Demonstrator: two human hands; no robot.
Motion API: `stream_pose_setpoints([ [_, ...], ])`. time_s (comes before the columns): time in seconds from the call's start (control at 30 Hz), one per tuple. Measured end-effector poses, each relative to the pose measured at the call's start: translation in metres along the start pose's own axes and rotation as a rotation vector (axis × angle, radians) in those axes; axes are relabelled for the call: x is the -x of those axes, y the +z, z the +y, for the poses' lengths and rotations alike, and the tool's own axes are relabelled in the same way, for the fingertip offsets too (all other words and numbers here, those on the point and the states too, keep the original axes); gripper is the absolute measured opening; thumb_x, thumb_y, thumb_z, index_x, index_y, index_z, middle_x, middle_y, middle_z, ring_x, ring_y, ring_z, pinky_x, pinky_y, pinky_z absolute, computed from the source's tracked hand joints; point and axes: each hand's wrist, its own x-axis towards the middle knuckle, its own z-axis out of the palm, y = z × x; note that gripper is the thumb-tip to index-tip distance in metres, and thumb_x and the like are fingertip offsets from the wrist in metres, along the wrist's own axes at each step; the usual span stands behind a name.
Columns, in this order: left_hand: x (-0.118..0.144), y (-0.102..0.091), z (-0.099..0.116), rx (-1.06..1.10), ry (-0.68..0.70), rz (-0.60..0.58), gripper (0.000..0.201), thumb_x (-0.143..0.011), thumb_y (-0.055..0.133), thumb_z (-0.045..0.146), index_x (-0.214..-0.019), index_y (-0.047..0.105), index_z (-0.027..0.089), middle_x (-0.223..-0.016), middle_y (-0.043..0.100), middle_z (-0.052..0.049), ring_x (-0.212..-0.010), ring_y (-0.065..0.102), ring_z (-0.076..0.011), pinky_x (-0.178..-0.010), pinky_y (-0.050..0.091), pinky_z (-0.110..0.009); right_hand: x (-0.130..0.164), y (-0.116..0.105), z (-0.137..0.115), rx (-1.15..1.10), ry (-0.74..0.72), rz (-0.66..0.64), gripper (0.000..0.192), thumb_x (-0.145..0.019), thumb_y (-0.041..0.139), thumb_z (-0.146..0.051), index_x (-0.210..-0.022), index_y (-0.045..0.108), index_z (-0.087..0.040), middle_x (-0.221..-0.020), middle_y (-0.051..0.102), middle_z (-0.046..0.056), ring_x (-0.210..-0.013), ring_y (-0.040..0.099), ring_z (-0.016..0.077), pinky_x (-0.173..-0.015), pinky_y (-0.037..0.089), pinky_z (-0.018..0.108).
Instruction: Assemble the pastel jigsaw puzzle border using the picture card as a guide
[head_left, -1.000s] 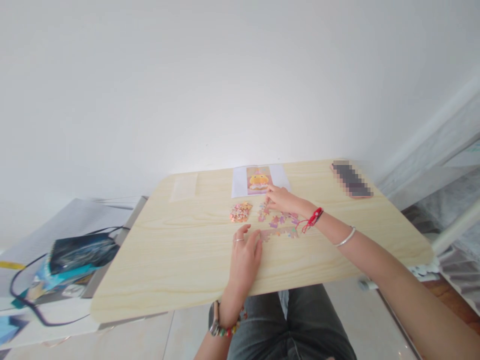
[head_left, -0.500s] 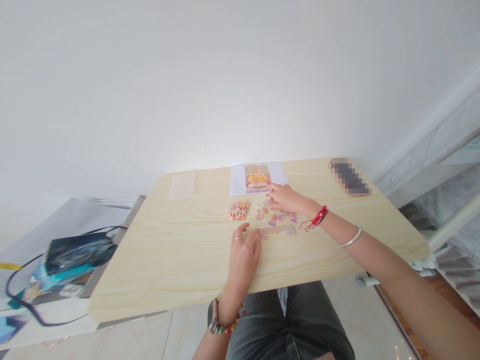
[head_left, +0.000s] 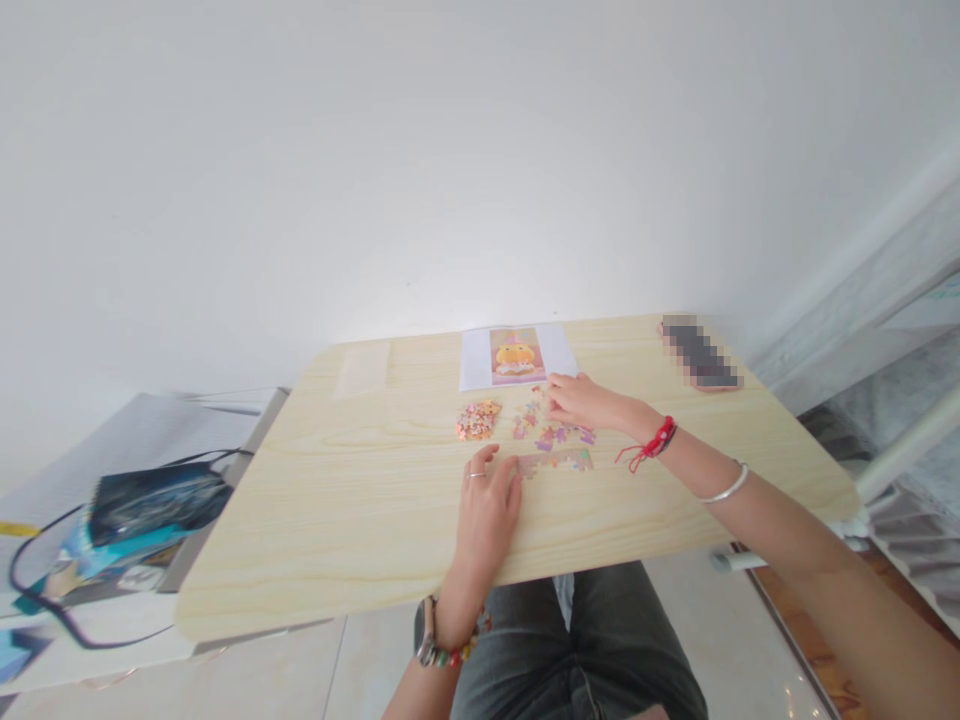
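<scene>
My right hand (head_left: pixel 581 402) reaches over several loose jigsaw pieces (head_left: pixel 541 428) in the middle of the light wooden table (head_left: pixel 330 520), fingertips curled down onto them; whether it pinches a piece is too small to see. My left hand (head_left: pixel 487 508) rests flat on the table, fingers apart, its fingertips touching the left end of a joined strip of puzzle pieces (head_left: pixel 559 461). A small heap of pieces (head_left: pixel 477 420) lies left of the loose ones. A reference picture of a yellow figure (head_left: pixel 516 357) lies on white paper behind them.
A phone (head_left: pixel 701 353) lies at the table's far right corner, and a clear plastic sleeve (head_left: pixel 361 370) at the far left. A dark bag with straps (head_left: pixel 150 505) sits on a low surface to the left. A white wall stands behind the table.
My right hand has drawn back slightly from the picture's edge toward the loose pieces. My left hand has stayed in place by the joined strip.
</scene>
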Motion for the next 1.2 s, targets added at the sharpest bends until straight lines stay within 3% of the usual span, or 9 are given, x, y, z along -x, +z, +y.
stream_pose_setpoints([
  [0.17, 0.000, 0.001, 0.000, -0.011, 0.004, 0.002, 0.021, -0.083, 0.047, 0.017, -0.101, 0.058, 0.019, -0.114, 0.045, -0.012, -0.101, 0.049, -0.0243, -0.086, 0.048, -0.045, 0.000, 0.003, -0.002, -0.042, 0.012, 0.024, 0.009, -0.082, 0.055, -0.022, -0.085, 0.059, -0.015, -0.096, 0.054, 0.008, -0.085, 0.053, 0.0178, -0.073, 0.036, 0.028],
  [0.37, 0.000, -0.001, 0.000, 0.000, 0.007, -0.003, 0.021, -0.083, 0.047, 0.018, -0.100, 0.059, 0.019, -0.113, 0.045, -0.012, -0.103, 0.050, -0.0244, -0.087, 0.048, -0.044, -0.023, 0.010, -0.005, -0.044, 0.033, 0.097, 0.009, -0.082, 0.053, -0.016, -0.086, 0.060, -0.014, -0.101, 0.052, 0.010, -0.089, 0.052, 0.0191, -0.078, 0.036, 0.032],
  [0.63, 0.000, -0.002, -0.001, 0.005, 0.004, -0.012, 0.022, -0.083, 0.046, 0.018, -0.101, 0.058, 0.019, -0.113, 0.046, -0.012, -0.104, 0.050, -0.0244, -0.086, 0.048, -0.044, -0.051, 0.010, -0.011, -0.032, -0.056, 0.065, 0.006, -0.079, 0.058, -0.018, -0.079, 0.061, -0.014, -0.102, 0.052, 0.011, -0.101, 0.047, 0.0239, -0.083, 0.036, 0.037],
  [0.93, 0.000, -0.001, -0.001, 0.005, 0.003, -0.020, 0.021, -0.083, 0.046, 0.018, -0.100, 0.059, 0.019, -0.114, 0.045, -0.013, -0.104, 0.049, -0.0246, -0.087, 0.047, -0.044, -0.063, 0.009, -0.031, 0.083, -0.158, 0.091, 0.014, -0.081, 0.058, -0.023, -0.087, 0.058, -0.011, -0.097, 0.052, 0.011, -0.093, 0.047, 0.0210, -0.079, 0.037, 0.033],
  [1.07, 0.001, -0.001, -0.001, 0.007, 0.009, -0.012, 0.021, -0.083, 0.046, 0.018, -0.100, 0.059, 0.018, -0.113, 0.045, -0.013, -0.104, 0.049, -0.0245, -0.088, 0.047, -0.044, -0.056, 0.008, -0.026, 0.005, -0.113, 0.141, 0.010, -0.080, 0.057, -0.017, -0.089, 0.058, -0.012, -0.100, 0.052, 0.010, -0.093, 0.047, 0.0197, -0.082, 0.035, 0.033],
  [1.2, 0.001, -0.001, -0.001, -0.008, 0.017, -0.014, 0.021, -0.083, 0.046, 0.018, -0.101, 0.058, 0.018, -0.113, 0.045, -0.013, -0.103, 0.049, -0.0243, -0.087, 0.048, -0.044, -0.026, 0.000, -0.007, -0.105, -0.009, 0.139, 0.012, -0.080, 0.053, -0.013, -0.090, 0.060, -0.015, -0.101, 0.053, 0.008, -0.093, 0.049, 0.0187, -0.082, 0.033, 0.032],
])
